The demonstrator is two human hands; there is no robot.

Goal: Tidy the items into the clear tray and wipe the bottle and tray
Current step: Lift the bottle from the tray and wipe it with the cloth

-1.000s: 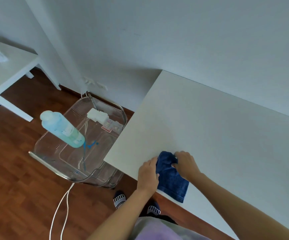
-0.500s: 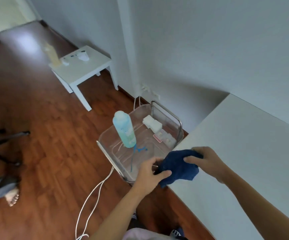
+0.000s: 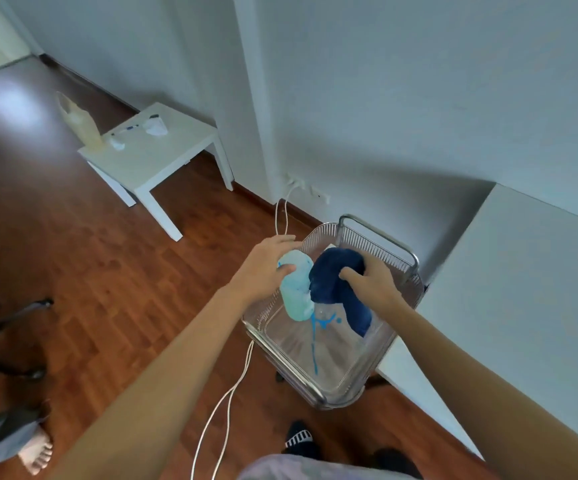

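Left hand [image 3: 263, 271] grasps pale-blue plastic bottle [image 3: 295, 289]; right hand [image 3: 372, 284], at 3 o'clock, clutches soft navy cloth [image 3: 336, 277]. Bottle probably slippery: grip mid-body.

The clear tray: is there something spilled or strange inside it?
Yes. Blue liquid is splashed and streaked across the bottom of the clear tray, just below the bottle that the left hand grips; it looks like a spill.

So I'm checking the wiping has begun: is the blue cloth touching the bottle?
Touching. The head view shows the blue cloth pressed against the bottle.
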